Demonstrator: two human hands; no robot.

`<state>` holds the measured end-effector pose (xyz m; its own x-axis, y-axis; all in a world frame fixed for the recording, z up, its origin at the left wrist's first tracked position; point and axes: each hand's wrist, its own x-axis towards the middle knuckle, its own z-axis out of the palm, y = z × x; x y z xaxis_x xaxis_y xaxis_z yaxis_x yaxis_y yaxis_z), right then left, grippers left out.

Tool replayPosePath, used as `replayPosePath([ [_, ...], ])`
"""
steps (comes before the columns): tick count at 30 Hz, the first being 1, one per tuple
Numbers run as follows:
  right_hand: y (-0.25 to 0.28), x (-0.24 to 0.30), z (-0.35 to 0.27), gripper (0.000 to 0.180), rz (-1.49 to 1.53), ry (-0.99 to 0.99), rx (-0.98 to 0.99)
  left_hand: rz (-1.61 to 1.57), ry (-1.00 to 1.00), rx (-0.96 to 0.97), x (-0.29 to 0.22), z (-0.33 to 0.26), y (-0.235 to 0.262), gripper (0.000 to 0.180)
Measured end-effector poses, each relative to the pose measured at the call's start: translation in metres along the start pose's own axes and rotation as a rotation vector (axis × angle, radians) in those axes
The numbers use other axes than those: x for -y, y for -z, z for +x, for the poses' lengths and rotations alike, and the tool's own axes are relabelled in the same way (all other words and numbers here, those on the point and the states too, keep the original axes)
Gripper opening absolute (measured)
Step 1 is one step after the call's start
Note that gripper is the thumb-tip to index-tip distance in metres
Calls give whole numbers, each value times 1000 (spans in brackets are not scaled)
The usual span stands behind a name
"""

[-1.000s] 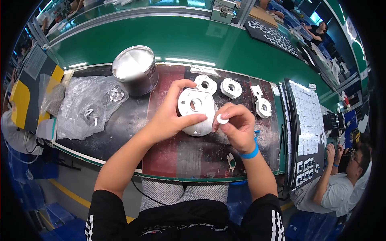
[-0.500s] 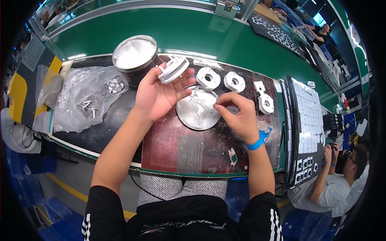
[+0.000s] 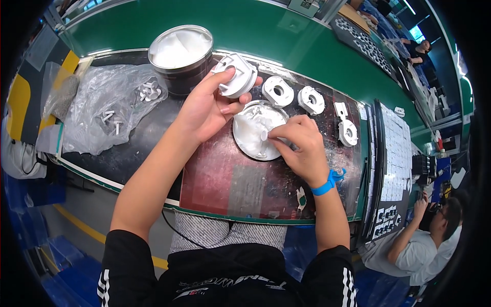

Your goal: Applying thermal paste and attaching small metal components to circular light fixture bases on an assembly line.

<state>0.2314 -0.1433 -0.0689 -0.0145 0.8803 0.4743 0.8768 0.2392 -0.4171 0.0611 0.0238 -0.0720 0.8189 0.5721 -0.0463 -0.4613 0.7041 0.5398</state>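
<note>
- Near the upper middle of the frame, the left hand (image 3: 207, 110) holds a white round plastic part (image 3: 236, 75), fingers closed around its rim.
- It looks light and stiff (probably a little slippery), so the rim seems the best hold.
- At centre, the right hand (image 3: 302, 146) pinches a small white peg (image 3: 264, 135) over the grey disc (image 3: 254, 129) on the dark mat (image 3: 230, 179).

Single head-worn fisheye view, looking steeply down, close over workbench (image 3: 215, 189).
</note>
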Motion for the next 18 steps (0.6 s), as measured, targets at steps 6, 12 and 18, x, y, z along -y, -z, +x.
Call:
replayPosePath([
  [6,-4,-1,-1,19,-26,-14,3,27,12,16,1,0,0,22],
  [12,-7,0,-1,17,-26,-37,5,46,12,64,1,-1,0,21],
  [18,-6,1,-1,16,-32,-63,16,95,-9,3,0,-2,-9,22],
])
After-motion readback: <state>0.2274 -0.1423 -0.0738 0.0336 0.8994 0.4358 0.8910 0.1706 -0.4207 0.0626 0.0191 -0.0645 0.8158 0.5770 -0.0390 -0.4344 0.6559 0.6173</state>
